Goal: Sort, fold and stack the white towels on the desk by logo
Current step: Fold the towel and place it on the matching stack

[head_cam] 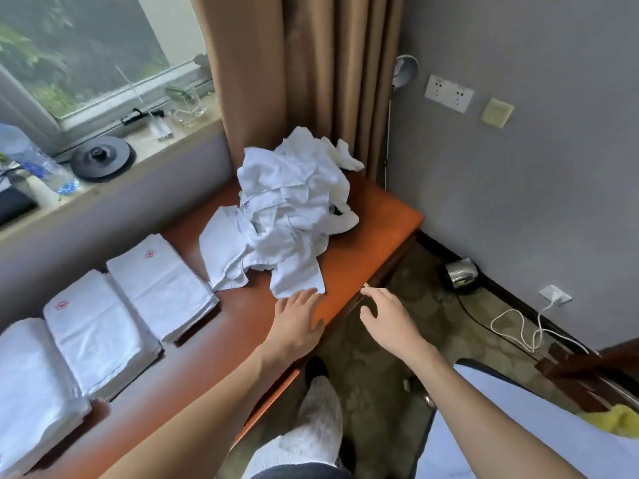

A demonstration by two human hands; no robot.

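View from above a reddish-brown wooden desk (363, 236) set in a room corner beside a tan curtain (294, 81). At the desk's far end lies a heap of crumpled white towels (290, 209); a small blue logo (246, 205) shows on one of them. One loose towel corner (297, 274) hangs out of the heap towards the viewer. The person's left hand (299, 323) lies palm down on the desk with fingers straight, grasping nothing, its fingertips at the hem of that corner. The right hand (387, 316) hovers just past the desk's right edge, fingers loosely spread and empty. Along the left side of the desk sit three neat stacks of folded white towels in a row: the farthest stack (162, 288) and the middle stack (100, 337) each show a small red logo on top, while the nearest stack (34, 382) shows no readable mark. Behind them, a windowsill holds a black kettle base (103, 159), a plastic water bottle (34, 160) and a drinking glass (188, 103). A white cable (518, 326) lies on the floor.
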